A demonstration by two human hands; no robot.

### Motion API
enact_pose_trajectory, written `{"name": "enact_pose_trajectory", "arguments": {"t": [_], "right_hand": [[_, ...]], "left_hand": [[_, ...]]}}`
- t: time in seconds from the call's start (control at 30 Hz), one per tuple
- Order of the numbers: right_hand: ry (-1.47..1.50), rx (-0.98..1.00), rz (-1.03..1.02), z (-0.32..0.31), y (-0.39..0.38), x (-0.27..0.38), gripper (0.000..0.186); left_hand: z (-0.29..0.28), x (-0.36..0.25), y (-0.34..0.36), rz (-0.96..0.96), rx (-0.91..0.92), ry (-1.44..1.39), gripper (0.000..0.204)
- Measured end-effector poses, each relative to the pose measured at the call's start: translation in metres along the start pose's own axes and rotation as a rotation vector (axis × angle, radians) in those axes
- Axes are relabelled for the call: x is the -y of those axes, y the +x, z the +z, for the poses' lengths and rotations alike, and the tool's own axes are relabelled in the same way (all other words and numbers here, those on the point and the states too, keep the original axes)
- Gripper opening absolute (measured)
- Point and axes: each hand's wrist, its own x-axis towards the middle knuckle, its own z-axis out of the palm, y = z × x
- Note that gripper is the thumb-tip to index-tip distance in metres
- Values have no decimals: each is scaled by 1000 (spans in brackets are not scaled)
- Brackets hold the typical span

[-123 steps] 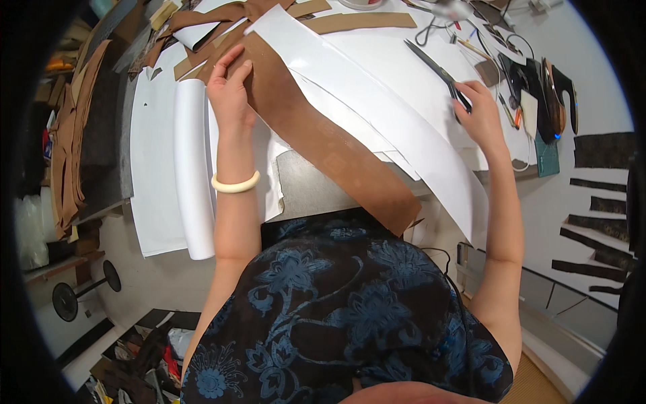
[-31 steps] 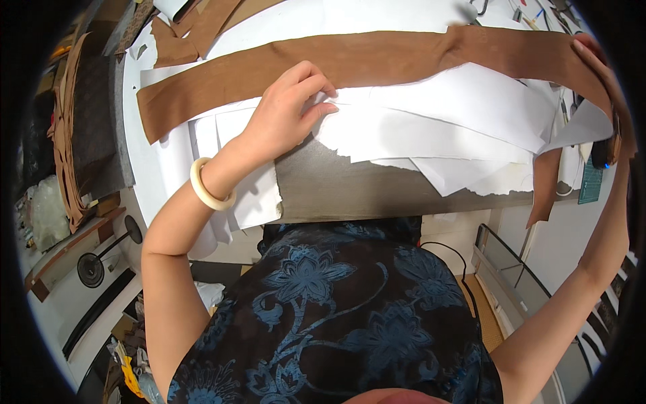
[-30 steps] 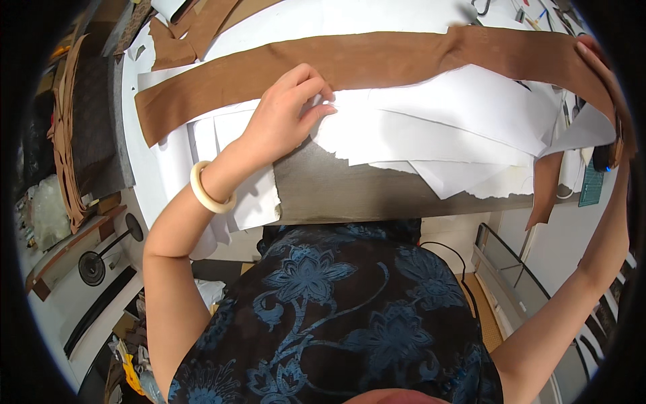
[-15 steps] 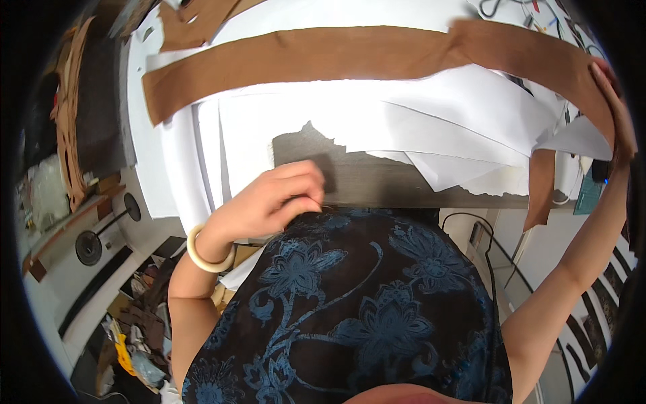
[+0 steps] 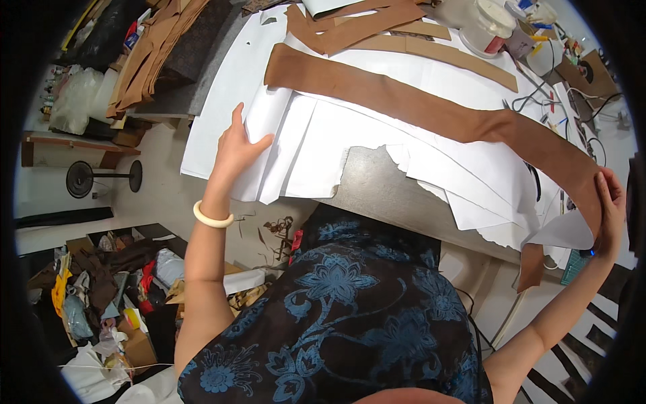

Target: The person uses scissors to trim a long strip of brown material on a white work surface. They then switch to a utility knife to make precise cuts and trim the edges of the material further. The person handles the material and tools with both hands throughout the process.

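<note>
the right hand point(image 5: 611, 212) curls its fingers round the brown strip point(image 5: 397, 101), which crosses white sheets point(image 5: 431, 153), its tail turned back past the table point(image 5: 383, 185). the left hand point(image 5: 237, 148), thumb spread wide, grips nothing at the white roll point(image 5: 274, 116). nudging the roll could skew the strip; tugging could crease it.

"Where can you pass?"
"My left hand point(image 5: 237, 149) could cross above the grey tabletop point(image 5: 385, 185), nearer me than the brown strip point(image 5: 397, 101)."
"What blocks you?"
"The strip, running to my right hand point(image 5: 611, 205); beyond it, a white tub point(image 5: 483, 34)."
</note>
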Motion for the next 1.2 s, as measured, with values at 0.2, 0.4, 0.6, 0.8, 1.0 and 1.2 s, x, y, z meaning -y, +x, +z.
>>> {"name": "enact_pose_trajectory", "arguments": {"t": [0.2, 0.4, 0.6, 0.8, 1.0, 1.2], "right_hand": [[-74, -6, -77, -13, -6, 0, 26], [-75, -20, -71, -6, -8, -6, 24], [-122, 28, -44, 2, -9, 5, 22], [-278, 54, -50, -6, -15, 60, 26], [-385, -198, 65, -40, -26, 97, 32], [-509, -13, -106, -56, 5, 110, 29]], "left_hand": [[-18, 34, 24, 28, -131, 128, 105], [-28, 73, 103, -37, -239, 257, 105], [-31, 72, 179, -37, -257, 378, 101], [-4, -14, 186, 371, -488, 549, 75], [34, -49, 192, 638, -16, 107, 47], [40, 18, 226, 649, -152, -75, 18]]}}
